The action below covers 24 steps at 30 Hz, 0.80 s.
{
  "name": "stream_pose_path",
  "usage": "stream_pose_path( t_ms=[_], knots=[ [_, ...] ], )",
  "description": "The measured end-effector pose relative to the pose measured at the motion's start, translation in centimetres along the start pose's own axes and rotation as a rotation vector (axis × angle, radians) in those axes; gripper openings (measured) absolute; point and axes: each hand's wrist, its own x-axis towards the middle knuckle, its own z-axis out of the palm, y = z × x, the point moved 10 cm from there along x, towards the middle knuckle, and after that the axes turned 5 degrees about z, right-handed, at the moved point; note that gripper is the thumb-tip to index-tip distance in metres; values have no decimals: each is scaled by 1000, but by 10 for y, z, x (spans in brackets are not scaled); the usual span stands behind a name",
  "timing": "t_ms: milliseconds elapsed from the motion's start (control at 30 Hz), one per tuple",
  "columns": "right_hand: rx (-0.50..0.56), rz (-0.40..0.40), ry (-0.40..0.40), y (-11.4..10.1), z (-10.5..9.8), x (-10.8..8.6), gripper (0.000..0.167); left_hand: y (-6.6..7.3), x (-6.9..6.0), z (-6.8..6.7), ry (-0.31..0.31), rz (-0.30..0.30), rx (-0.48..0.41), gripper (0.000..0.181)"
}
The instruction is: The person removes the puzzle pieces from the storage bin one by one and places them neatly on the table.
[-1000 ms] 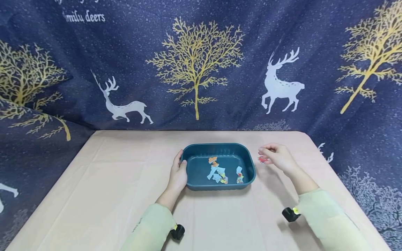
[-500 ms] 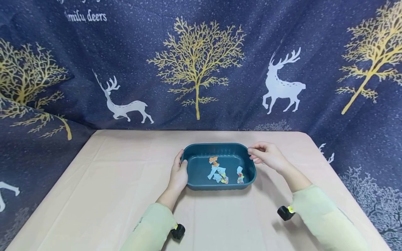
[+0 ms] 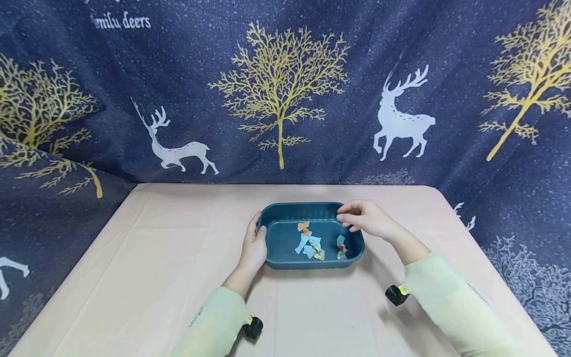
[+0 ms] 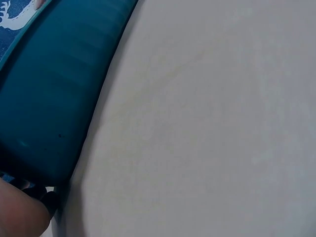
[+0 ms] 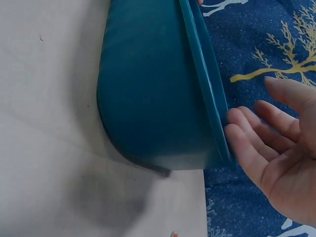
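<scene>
A dark teal plastic tub (image 3: pixel 308 265) stands on the table. My left hand (image 3: pixel 253 248) grips its left end, thumb over the rim and fingers along the outside wall. In the left wrist view, part of the left hand (image 4: pixel 22 212) shows beside the tub's wall (image 4: pixel 59 98). Over the tub's right end hovers my right hand (image 3: pixel 368 218), fingers bent and thumb near the index finger. Whether anything lies between those fingertips is hidden. Inside the tub lie several torn paper scraps (image 3: pixel 303 243), with an orange piece (image 3: pixel 303 226) and a red-marked scrap (image 3: pixel 341 254).
A pale cloth-covered table (image 3: pixel 178 277) extends around the tub. In the right wrist view, a tiny reddish bit (image 5: pixel 174 234) shows at the bottom edge. Behind the table hangs a dark blue curtain (image 3: pixel 241 163) printed with trees and deer.
My right hand has moved left from beside the tub to over its right end. The red scrap seen at its fingers earlier is out of sight in the head view. The left hand keeps its grip.
</scene>
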Motion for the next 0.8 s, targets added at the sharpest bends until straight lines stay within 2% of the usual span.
stream_pose_path(
  t_ms=[167,267,367,533,667,800],
  knots=[
    [-80,-37,-104,-5,15,6,44,1,0,0,2,4,6,50],
    [-117,-22,-124,-5,21,8,44,2,0,0,0,6,0,50],
    [-105,61,-88,-1,24,11,48,2,0,1,-1,7,-4,50],
    [-29,234,-33,10,34,12,59,2,0,1,-2,6,0,50],
    [-14,302,-31,15,45,10,65,2,0,1,-1,5,2,50],
    [32,325,-28,17,54,7,69,2,0,0,-3,6,4,50]
  ],
)
